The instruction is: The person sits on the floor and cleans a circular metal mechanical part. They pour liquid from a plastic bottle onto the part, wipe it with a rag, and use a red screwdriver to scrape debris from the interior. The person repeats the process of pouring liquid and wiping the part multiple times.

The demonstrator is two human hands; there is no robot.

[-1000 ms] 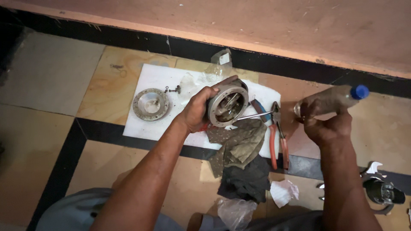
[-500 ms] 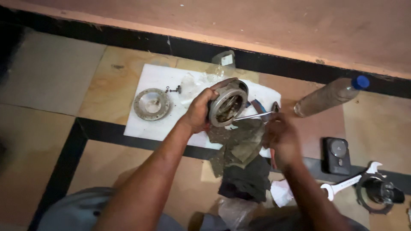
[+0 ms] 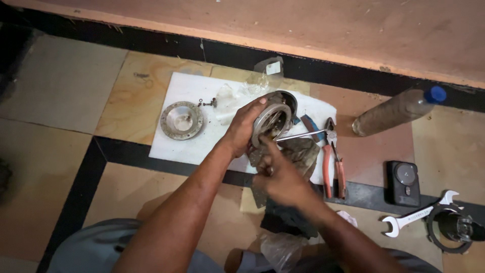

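left hand (image 3: 242, 129) gripping round metal housing (image 3: 273, 121), right hand (image 3: 278, 174) touching

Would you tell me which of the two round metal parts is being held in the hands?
The ring-shaped part gripped by the left hand; the flat disc lies untouched on the white sheet.

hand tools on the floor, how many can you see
2: red-handled pliers beside the white sheet, and a silver spanner at far right. Rags may hide more.
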